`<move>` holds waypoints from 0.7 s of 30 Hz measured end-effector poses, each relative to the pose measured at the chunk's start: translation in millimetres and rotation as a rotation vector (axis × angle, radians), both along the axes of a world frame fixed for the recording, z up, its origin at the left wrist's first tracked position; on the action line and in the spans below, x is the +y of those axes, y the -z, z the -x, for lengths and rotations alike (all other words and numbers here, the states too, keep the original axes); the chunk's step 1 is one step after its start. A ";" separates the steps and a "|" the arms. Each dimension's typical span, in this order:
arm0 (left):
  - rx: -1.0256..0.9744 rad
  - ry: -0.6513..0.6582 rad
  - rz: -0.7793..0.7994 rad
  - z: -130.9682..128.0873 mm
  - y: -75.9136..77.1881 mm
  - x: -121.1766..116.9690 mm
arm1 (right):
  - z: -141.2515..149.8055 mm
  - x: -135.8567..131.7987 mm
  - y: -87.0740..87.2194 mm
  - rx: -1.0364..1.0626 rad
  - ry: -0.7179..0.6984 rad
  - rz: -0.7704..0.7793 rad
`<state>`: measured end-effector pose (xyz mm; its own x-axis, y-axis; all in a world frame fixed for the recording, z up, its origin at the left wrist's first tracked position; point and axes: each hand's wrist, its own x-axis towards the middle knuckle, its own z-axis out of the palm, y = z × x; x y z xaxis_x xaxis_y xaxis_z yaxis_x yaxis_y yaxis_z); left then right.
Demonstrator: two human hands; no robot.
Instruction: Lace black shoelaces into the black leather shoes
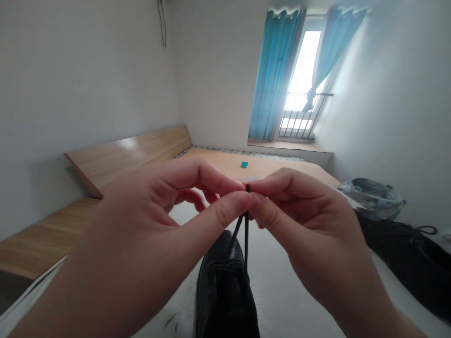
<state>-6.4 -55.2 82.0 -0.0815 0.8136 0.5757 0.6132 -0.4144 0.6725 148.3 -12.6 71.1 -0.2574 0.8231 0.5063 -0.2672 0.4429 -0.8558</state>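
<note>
**Left hand** point(141, 206): grip closed, thumb and forefinger pinching a black shoelace point(245, 239) close to its tip.

**Right hand** point(310, 220): grip also closed on the lace, its fingers meeting the left hand's. The tip is mostly hidden, so which hand holds which strand is hard to tell.

**Lace:** two taut strands run down from the pinch into the eyelet area of a black leather shoe point(221, 295), which sits on a white surface point(289, 291) below the hands.

**Nearby, right:** a second black shoe point(398, 253) with a looped lace, beside a grey plastic bag point(373, 197).

**Beyond:** a small teal square point(244, 164) on a wooden bed base point(271, 164); blue curtains point(273, 75).
</note>
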 end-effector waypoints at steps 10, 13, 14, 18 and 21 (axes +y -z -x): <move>-0.282 0.313 0.068 4.4 12.9 17.5 | 3.4 11.1 14.6 -0.091 -0.333 0.224; -0.399 0.445 0.181 3.0 15.2 20.7 | 6.9 13.4 18.5 -0.098 -0.474 0.200; -0.407 0.449 0.197 3.4 15.1 20.7 | 6.7 14.2 19.0 -0.120 -0.563 0.195; -0.247 0.392 0.181 9.8 10.2 19.3 | -3.2 16.8 15.4 -0.292 -0.861 0.230; 0.001 0.390 0.362 13.9 17.8 21.2 | -11.3 17.0 9.9 -0.435 -0.775 0.200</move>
<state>-20.3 -34.0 64.1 0.2676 0.9299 0.2522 0.4608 -0.3534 0.8141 159.6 4.4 61.2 -0.9099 0.4022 0.1013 -0.0634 0.1065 -0.9923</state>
